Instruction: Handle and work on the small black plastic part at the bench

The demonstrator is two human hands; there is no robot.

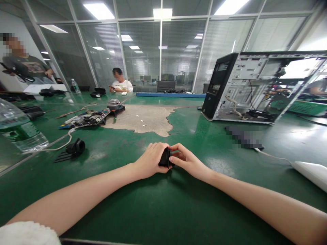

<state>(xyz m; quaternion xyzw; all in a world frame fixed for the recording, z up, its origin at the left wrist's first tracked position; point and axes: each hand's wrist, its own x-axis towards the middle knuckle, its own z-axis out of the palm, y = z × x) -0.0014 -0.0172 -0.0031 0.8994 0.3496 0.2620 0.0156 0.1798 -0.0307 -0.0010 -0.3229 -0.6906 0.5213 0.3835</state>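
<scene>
Just above the green tabletop, my left hand is wrapped round a small black part from the left. Its exact kind cannot be made out, since the fingers cover much of it. From the right, my right hand closes on the same part, thumb and fingertips at its round end. Left of my hands lies a black piece with a round ring and flat prongs. Beyond it, a circuit board with a metal-topped part on its far end rests on the table.
An open computer case stands at the right rear. A water bottle is at the left edge, near a pale cable. A white device with a cord lies at the right. Two people, one seated and one standing, are beyond the table.
</scene>
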